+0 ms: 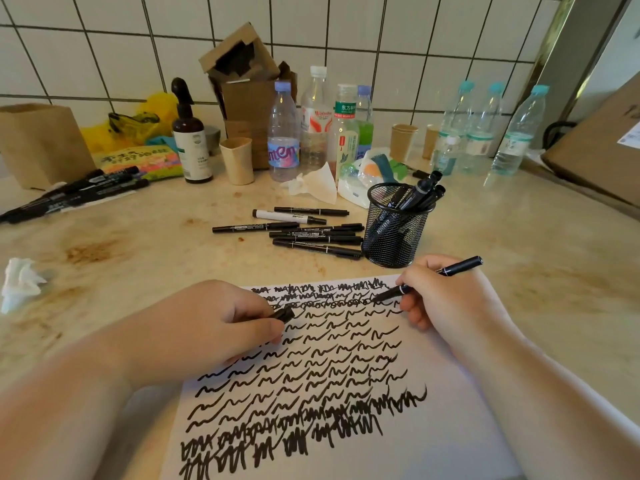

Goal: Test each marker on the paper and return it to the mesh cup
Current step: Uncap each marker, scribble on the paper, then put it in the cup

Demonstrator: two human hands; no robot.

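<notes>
- Right hand (446, 299) is gripping a black marker (429, 278), its tip touching the scribbled paper (433, 445) near the far edge.
- Left hand (207, 327) is pinching the marker cap (284, 314) over the paper.
- Mesh cup (394, 226) is standing just beyond the paper, holding markers.
- Loose markers (304, 230) are lying left of the cup; bottles (311, 126) are crowding the tabletop (138, 244) behind.

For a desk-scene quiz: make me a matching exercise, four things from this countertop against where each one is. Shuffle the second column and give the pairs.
Things
1. marker
2. marker cap
3. mesh cup
4. crumpled tissue

Places
A. far left on the countertop
B. pinched in the left hand
C. held in the right hand, tip on the paper
D. standing just beyond the paper, markers inside

Pairs: 1-C, 2-B, 3-D, 4-A
</notes>
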